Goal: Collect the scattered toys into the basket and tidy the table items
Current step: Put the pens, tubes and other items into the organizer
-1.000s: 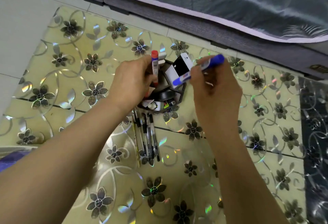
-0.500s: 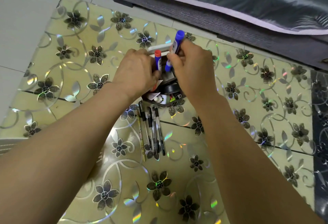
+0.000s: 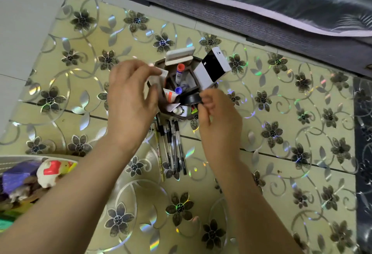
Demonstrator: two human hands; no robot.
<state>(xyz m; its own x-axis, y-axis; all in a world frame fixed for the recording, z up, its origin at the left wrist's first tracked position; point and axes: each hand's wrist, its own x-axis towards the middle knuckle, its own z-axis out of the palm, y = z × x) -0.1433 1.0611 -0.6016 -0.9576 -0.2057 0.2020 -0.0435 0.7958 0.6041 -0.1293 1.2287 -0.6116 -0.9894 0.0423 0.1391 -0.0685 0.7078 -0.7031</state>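
Both hands point(image 3: 132, 100) hover at the organizer point(image 3: 181, 100).

I see two bare forearms. My left hand point(image 3: 130, 100) and right hand point(image 3: 219, 117) wear nothing. No sleeves show.

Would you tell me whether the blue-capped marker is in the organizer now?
In: the blue-capped marker stands inside the organizer beside the red-capped one.

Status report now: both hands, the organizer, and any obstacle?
Left hand open over organizer; right hand pinching its near rim. Red-capped marker and blue-capped marker inside. Pens lying beside it, none blocking.
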